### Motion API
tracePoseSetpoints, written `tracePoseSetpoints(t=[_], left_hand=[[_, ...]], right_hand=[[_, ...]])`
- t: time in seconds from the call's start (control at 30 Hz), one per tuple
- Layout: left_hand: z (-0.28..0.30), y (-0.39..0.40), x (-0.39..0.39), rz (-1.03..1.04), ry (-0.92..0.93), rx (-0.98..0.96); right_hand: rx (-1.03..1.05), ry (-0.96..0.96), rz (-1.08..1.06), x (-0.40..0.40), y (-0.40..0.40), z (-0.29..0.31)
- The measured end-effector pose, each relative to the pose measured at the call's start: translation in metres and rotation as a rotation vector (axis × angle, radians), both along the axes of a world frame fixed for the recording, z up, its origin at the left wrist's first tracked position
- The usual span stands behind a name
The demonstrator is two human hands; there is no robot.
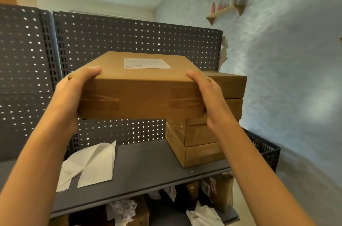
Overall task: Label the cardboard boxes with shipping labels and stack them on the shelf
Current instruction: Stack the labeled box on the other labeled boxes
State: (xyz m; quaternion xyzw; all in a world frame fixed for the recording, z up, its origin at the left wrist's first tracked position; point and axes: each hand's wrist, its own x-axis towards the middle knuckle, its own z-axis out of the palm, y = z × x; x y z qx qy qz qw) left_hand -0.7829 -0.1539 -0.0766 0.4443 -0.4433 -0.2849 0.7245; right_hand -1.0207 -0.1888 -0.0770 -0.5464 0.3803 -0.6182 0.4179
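Note:
A flat cardboard box (142, 85) is held up in the air in front of the shelf, with a white shipping label (146, 63) stuck on its top. My left hand (74, 92) grips its left side, thumb over the top edge. My right hand (207, 94) grips its right side in the same way. Brown tape strips cross the box's front face. Behind and to the right, a stack of several cardboard boxes (203, 133) stands on the grey shelf (148, 168). The held box is level with the upper part of that stack.
A grey pegboard panel (129, 40) backs the shelf. White label backing sheets (92, 166) lie on the shelf at the left. A dark plastic crate (264, 149) sits at the right end. Crumpled paper and packages (212, 194) fill the level below.

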Motion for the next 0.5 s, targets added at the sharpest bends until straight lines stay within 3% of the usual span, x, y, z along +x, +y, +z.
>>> tracePoseSetpoints(t=[0.5], left_hand=[[0.034,-0.053,-0.012,0.093,-0.039,-0.114]], right_hand=[[-0.074,-0.006,0.045,0.000,-0.082,0.032]])
